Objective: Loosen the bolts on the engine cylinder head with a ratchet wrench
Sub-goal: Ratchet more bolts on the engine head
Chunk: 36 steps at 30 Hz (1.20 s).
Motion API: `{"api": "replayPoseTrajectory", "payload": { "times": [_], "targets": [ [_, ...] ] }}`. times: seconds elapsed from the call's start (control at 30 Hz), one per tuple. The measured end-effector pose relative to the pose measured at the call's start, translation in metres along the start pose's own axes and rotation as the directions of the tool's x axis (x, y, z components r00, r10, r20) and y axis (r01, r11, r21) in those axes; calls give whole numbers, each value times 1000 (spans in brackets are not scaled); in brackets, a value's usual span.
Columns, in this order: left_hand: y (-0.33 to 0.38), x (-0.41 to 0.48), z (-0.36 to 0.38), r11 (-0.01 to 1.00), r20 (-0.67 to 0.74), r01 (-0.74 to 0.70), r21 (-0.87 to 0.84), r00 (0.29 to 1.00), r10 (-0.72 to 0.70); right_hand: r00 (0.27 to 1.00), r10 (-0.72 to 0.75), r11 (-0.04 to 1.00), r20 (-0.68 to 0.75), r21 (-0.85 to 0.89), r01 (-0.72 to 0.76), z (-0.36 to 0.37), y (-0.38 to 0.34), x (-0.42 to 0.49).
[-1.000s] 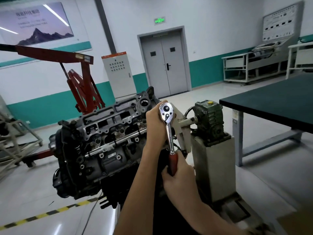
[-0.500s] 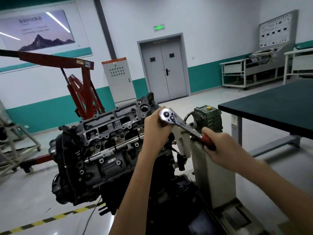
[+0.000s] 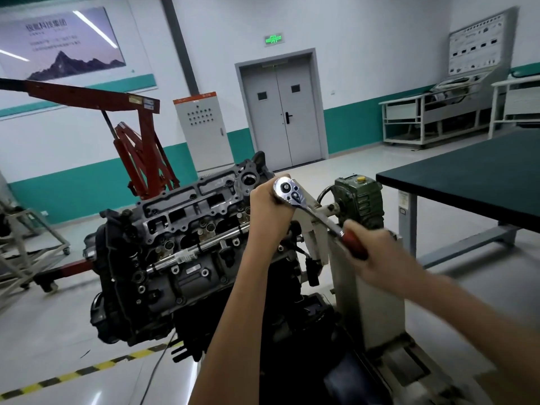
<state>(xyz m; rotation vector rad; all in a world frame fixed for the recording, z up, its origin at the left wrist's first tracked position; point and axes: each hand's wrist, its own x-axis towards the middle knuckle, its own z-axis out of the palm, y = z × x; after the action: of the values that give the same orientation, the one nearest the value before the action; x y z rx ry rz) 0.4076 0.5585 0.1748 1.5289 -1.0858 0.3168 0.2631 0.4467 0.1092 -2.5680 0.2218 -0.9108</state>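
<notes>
Occlusions: bolt and socket out of sight.
Left grip (image 3: 270, 207) wraps under the ratchet wrench (image 3: 320, 215) head and hides whatever it sits on. Right grip (image 3: 377, 252) is motion-blurred and covers the handle end. Desk (image 3: 467, 182) beyond the right grip is cut off by the frame edge. Poster (image 3: 58, 42) text behind the left grip is too small to read.

1. The left hand (image 3: 270, 206) is bare, seen against the right end of the engine (image 3: 175, 244), with its wrist showing plainly.
2. The left forearm (image 3: 233, 317) is bare too, a long slim shape below that end of the engine (uncovered right down to the picture's bottom edge).
3. The right hand (image 3: 377, 252), right of the engine, is bare and blurred.
4. The right forearm (image 3: 467, 311) is bare, broadening towards the lower right corner.
</notes>
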Motion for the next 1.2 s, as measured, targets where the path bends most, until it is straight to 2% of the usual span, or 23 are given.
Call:
{"api": "replayPoseTrajectory", "payload": {
  "times": [0.1,0.2,0.27,0.33,0.43,0.5,0.6,0.7,0.77,0.87,0.97,1.07,1.13,1.2],
  "targets": [
    [3,1,-2,1000,11,-25,-4,1000,25,991,-132,960,-7,-248,126,-43,19,34],
    [-1,-2,-3,998,0,-52,-25,999,52,994,-100,959,-39,-269,86,-36,17,34],
    [-3,-5,1,992,-45,-124,-1,991,124,997,42,994,-69,-102,-49,-6,2,10],
    [-3,-7,9,984,-89,-175,23,980,176,973,183,974,-139,161,-160,31,-28,-15],
    [-4,-8,12,988,-121,-147,-57,983,139,925,312,854,-215,490,-174,76,-77,-28],
    [-5,-7,8,989,-84,-91,-119,993,82,920,322,806,-223,575,-142,90,-94,-27],
    [-4,-3,7,985,-33,-11,-173,999,6,933,290,852,-212,502,-151,81,-81,-25],
    [-4,-2,8,997,-44,-50,-57,998,48,974,170,958,-152,256,-128,52,-38,-22],
    [-5,0,4,996,-33,-82,-33,996,81,998,48,993,-44,107,-43,18,-10,-10],
    [-3,3,3,994,-5,-106,-27,994,106,992,-121,982,35,-143,125,-33,15,21],
    [-3,2,3,994,-1,-97,-45,995,97,986,-168,940,-13,-302,156,-49,20,42],
    [-7,0,3,992,-15,-119,-42,993,119,994,-68,981,-82,-188,52,-24,13,21],
    [-6,-1,6,988,-55,-152,-38,987,149,987,84,996,-139,-6,-86,6,-7,-4],
    [-6,0,9,982,-99,-185,-38,979,181,965,185,967,-186,209,-145,38,-39,-20]
  ]
}}
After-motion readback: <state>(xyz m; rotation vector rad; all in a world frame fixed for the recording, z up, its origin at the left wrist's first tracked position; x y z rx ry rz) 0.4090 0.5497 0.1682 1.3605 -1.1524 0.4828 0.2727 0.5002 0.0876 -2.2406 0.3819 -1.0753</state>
